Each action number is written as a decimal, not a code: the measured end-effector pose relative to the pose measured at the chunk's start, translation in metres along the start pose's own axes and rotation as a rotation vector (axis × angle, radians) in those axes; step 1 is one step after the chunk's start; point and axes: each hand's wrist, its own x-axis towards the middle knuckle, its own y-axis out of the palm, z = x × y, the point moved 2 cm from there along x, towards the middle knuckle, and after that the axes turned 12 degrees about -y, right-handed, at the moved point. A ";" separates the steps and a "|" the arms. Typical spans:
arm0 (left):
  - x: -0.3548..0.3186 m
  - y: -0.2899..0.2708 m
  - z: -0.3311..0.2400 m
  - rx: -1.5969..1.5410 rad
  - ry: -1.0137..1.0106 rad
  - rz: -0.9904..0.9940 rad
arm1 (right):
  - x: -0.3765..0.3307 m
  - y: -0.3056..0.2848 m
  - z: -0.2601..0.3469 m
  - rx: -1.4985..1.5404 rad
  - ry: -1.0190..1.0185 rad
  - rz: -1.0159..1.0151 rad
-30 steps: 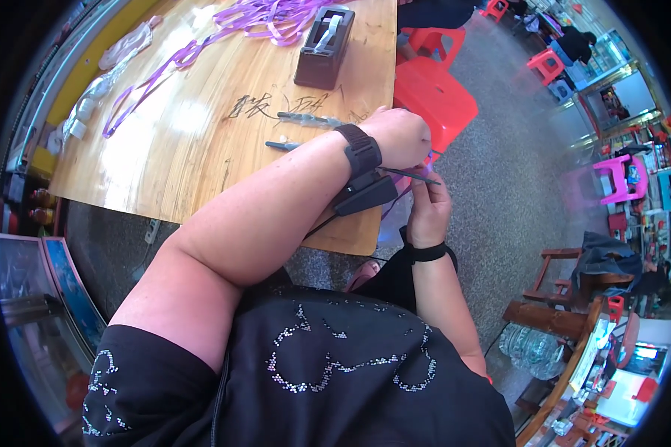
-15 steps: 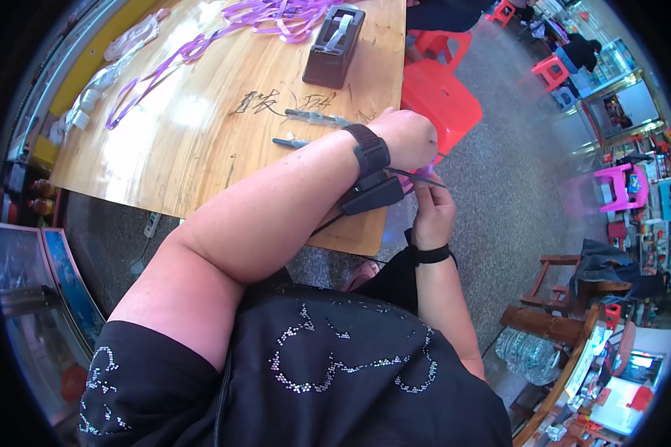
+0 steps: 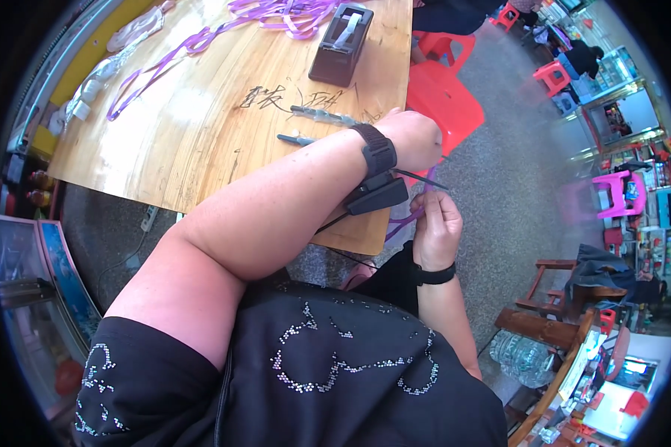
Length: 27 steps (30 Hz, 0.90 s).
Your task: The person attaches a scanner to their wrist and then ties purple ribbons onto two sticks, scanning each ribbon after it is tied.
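Observation:
My left arm reaches across to the table's right edge. My left hand (image 3: 416, 141) is bent over into a fist, its fingertips hidden underneath. Just below it, my right hand (image 3: 438, 223) pinches a purple strap (image 3: 406, 220) between thumb and fingers. One stretch of the strap runs up toward the underside of my left hand, and another hangs slack beside the table corner. A black box (image 3: 378, 195) with a cable is fixed at my left wrist, below a black wristband (image 3: 377, 151). A thin black strip (image 3: 423, 179) juts out between my hands.
A tangle of purple straps (image 3: 294, 16) lies across the far part of the wooden table (image 3: 224, 149). Near it stand a black tape dispenser (image 3: 341, 46) and two pens (image 3: 317, 113). A red plastic chair (image 3: 443, 104) stands against the table's right side.
My right hand has moved down and slightly right, away from my left hand. More purple strap shows between and below my hands. My left hand has shifted slightly right.

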 end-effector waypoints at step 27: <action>0.004 0.001 0.003 -0.070 -0.076 0.084 | -0.014 0.000 0.007 0.063 0.090 -0.047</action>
